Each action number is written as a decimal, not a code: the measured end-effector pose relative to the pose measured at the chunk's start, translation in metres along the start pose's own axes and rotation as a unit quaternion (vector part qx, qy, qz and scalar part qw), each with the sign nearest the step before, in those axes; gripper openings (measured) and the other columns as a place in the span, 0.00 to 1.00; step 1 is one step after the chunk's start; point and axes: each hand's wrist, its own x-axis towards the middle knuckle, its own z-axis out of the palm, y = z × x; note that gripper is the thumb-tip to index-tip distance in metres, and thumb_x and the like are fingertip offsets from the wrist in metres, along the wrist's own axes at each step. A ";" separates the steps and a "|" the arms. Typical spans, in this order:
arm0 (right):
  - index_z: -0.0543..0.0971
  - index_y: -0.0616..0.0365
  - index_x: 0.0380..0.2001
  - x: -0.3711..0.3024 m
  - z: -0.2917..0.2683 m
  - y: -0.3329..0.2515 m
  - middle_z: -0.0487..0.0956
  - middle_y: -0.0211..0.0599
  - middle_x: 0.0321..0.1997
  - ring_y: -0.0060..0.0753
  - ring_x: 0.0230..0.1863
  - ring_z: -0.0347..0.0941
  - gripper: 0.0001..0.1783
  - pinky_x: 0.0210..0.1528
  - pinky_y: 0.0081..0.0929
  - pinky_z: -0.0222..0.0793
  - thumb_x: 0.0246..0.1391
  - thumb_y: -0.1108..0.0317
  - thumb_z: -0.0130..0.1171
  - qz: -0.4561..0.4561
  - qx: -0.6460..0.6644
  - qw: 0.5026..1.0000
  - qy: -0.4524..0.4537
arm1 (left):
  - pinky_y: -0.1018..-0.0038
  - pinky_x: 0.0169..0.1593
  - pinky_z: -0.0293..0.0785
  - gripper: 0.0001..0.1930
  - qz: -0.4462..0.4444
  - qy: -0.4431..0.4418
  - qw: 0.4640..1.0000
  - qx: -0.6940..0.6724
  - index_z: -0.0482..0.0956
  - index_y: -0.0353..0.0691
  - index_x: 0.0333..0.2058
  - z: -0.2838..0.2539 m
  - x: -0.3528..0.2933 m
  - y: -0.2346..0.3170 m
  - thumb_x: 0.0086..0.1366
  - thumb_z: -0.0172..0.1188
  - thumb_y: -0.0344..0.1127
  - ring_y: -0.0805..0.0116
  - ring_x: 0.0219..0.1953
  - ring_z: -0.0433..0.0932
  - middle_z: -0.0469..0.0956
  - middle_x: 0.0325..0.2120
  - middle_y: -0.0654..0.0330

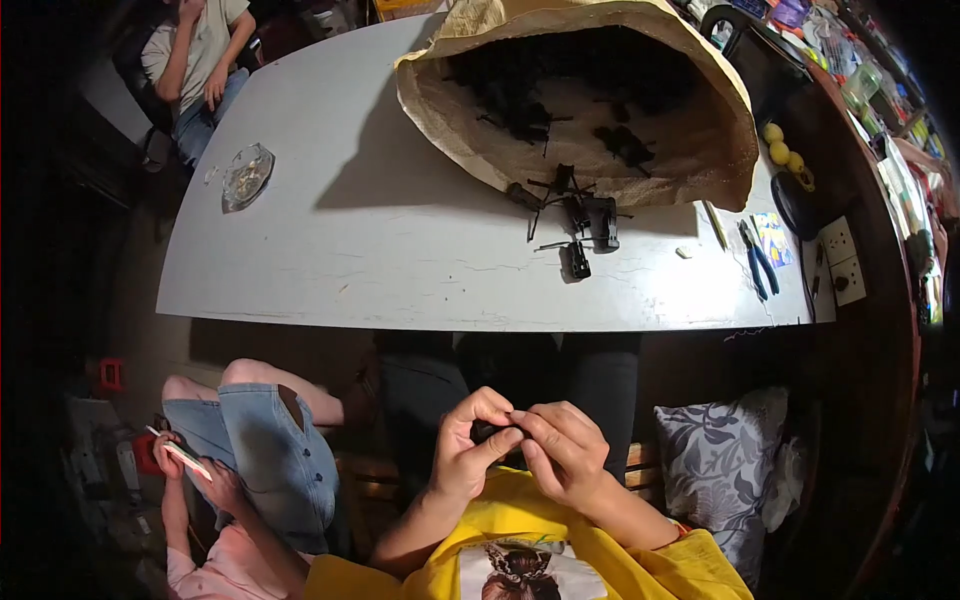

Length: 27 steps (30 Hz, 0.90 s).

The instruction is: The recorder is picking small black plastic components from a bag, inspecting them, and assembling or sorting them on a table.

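Just in front of my yellow shirt, both hands meet around a small black plastic part [484,431], mostly hidden by the fingers. My left hand [468,452] is closed round it, thumb on top. The fingers of my right hand [567,450] pinch at its right end, against the left fingertips. Beyond them on the white table [380,270] lies a small pile of similar black parts [578,215] with thin sprigs. The pile is at the mouth of a large tan sack [690,185], which lies open toward me with many more black parts inside.
Blue-handled pliers [757,262] lie at the table's right, near a power socket [846,262]. A glass ashtray [247,178] stands at the far left. Beside me on the left sits a person in denim shorts [270,450]; another sits across. A patterned cushion [722,460] is at my right.
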 end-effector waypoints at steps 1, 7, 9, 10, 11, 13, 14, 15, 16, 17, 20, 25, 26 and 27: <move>0.77 0.68 0.34 0.000 -0.001 0.001 0.74 0.45 0.29 0.40 0.25 0.71 0.14 0.27 0.27 0.68 0.38 0.78 0.58 -0.003 -0.010 1.000 -0.009 | 0.84 0.30 0.63 0.07 -0.008 -0.003 1.000 0.005 0.70 0.38 0.26 -0.001 0.001 -0.001 0.52 0.61 0.23 0.79 0.28 0.66 0.69 0.27 0.63; 0.77 0.60 0.31 0.025 -0.018 0.035 0.74 0.42 0.34 0.42 0.33 0.72 0.13 0.33 0.30 0.69 0.38 0.70 0.62 -0.002 -0.173 0.984 -0.050 | 0.83 0.29 0.66 0.09 0.026 0.016 0.962 0.270 0.71 0.37 0.31 -0.020 0.014 -0.026 0.52 0.62 0.28 0.78 0.27 0.69 0.71 0.31 0.63; 0.73 0.61 0.33 0.038 -0.016 0.053 0.72 0.45 0.39 0.49 0.36 0.71 0.12 0.35 0.33 0.69 0.41 0.74 0.60 0.080 -0.235 0.968 0.031 | 0.75 0.42 0.70 0.17 -0.002 0.012 0.918 0.396 0.71 0.37 0.42 -0.013 0.017 -0.022 0.53 0.61 0.29 0.69 0.36 0.74 0.73 0.38 0.58; 0.70 0.61 0.33 0.049 -0.016 0.065 0.71 0.44 0.38 0.49 0.37 0.70 0.14 0.33 0.33 0.68 0.41 0.73 0.61 0.068 -0.273 0.958 0.060 | 0.75 0.42 0.70 0.17 -0.001 0.011 0.918 0.397 0.71 0.37 0.42 -0.011 0.018 -0.021 0.53 0.61 0.29 0.69 0.36 0.74 0.73 0.38 0.58; 0.69 0.61 0.33 0.060 -0.016 0.073 0.71 0.44 0.37 0.49 0.36 0.70 0.14 0.32 0.33 0.68 0.41 0.74 0.61 0.075 -0.299 0.949 0.063 | 0.73 0.44 0.69 0.20 0.055 -0.016 0.883 0.466 0.70 0.38 0.45 -0.010 0.019 -0.019 0.52 0.61 0.29 0.65 0.39 0.74 0.72 0.40 0.56; 0.69 0.61 0.33 0.069 -0.014 0.087 0.71 0.43 0.36 0.49 0.35 0.69 0.14 0.31 0.34 0.67 0.42 0.74 0.61 0.082 -0.326 0.939 0.069 | 0.69 0.48 0.68 0.23 0.097 -0.052 0.838 0.534 0.70 0.39 0.48 -0.009 0.019 -0.019 0.51 0.61 0.28 0.56 0.46 0.71 0.71 0.44 0.53; 0.69 0.61 0.33 0.068 -0.014 0.098 0.70 0.41 0.33 0.44 0.32 0.69 0.13 0.29 0.32 0.66 0.42 0.75 0.60 0.077 -0.348 0.932 0.071 | 0.69 0.48 0.68 0.23 0.098 -0.053 0.838 0.535 0.70 0.39 0.48 -0.011 0.018 -0.019 0.51 0.61 0.28 0.56 0.46 0.71 0.71 0.44 0.53; 0.69 0.61 0.33 0.067 -0.013 0.104 0.70 0.39 0.31 0.40 0.28 0.69 0.13 0.27 0.29 0.65 0.43 0.76 0.59 0.072 -0.367 0.925 0.070 | 0.70 0.48 0.68 0.21 0.098 -0.055 0.845 0.523 0.71 0.38 0.46 -0.014 0.017 -0.018 0.51 0.61 0.27 0.56 0.46 0.71 0.71 0.44 0.53; 0.69 0.61 0.33 0.065 -0.015 0.105 0.70 0.39 0.31 0.40 0.28 0.69 0.13 0.27 0.29 0.65 0.43 0.76 0.59 0.071 -0.366 0.925 0.069 | 0.70 0.48 0.68 0.20 0.097 -0.056 0.852 0.511 0.72 0.38 0.45 -0.016 0.017 -0.018 0.51 0.61 0.27 0.56 0.46 0.71 0.71 0.43 0.53; 0.69 0.61 0.32 0.060 -0.018 0.103 0.69 0.39 0.30 0.36 0.26 0.68 0.11 0.26 0.27 0.65 0.43 0.77 0.58 0.120 -0.275 0.948 0.104 | 0.71 0.49 0.67 0.17 0.091 -0.047 0.862 0.496 0.74 0.37 0.42 -0.016 0.018 -0.015 0.51 0.60 0.26 0.57 0.45 0.72 0.71 0.43 0.53; 0.69 0.62 0.32 0.042 -0.021 0.093 0.68 0.32 0.28 0.19 0.23 0.64 0.08 0.25 0.15 0.60 0.46 0.79 0.54 0.199 -0.051 0.960 0.191 | 0.72 0.49 0.67 0.15 0.119 -0.012 0.887 0.447 0.74 0.35 0.41 -0.018 0.021 -0.003 0.52 0.59 0.26 0.59 0.46 0.72 0.71 0.44 0.53; 0.70 0.62 0.31 0.021 -0.022 0.048 0.71 0.36 0.35 0.22 0.24 0.66 0.04 0.27 0.16 0.64 0.49 0.77 0.50 0.358 0.375 0.849 0.100 | 0.72 0.52 0.60 0.16 0.173 -0.018 0.924 0.341 0.70 0.34 0.38 -0.007 0.039 0.008 0.56 0.60 0.39 0.63 0.47 0.68 0.71 0.42 0.54; 0.71 0.62 0.31 0.017 -0.021 0.045 0.72 0.36 0.34 0.22 0.24 0.66 0.04 0.27 0.16 0.64 0.50 0.76 0.50 0.376 0.417 0.825 0.068 | 0.72 0.52 0.60 0.16 0.173 -0.018 0.924 0.340 0.70 0.34 0.38 -0.008 0.041 0.008 0.56 0.60 0.39 0.63 0.47 0.68 0.71 0.42 0.54; 0.72 0.63 0.31 0.015 -0.021 0.041 0.72 0.34 0.33 0.21 0.25 0.67 0.04 0.28 0.16 0.64 0.51 0.75 0.50 0.386 0.437 0.811 0.040 | 0.73 0.50 0.61 0.15 0.145 -0.057 0.940 0.302 0.69 0.35 0.34 -0.012 0.042 0.006 0.55 0.61 0.39 0.65 0.44 0.69 0.71 0.39 0.55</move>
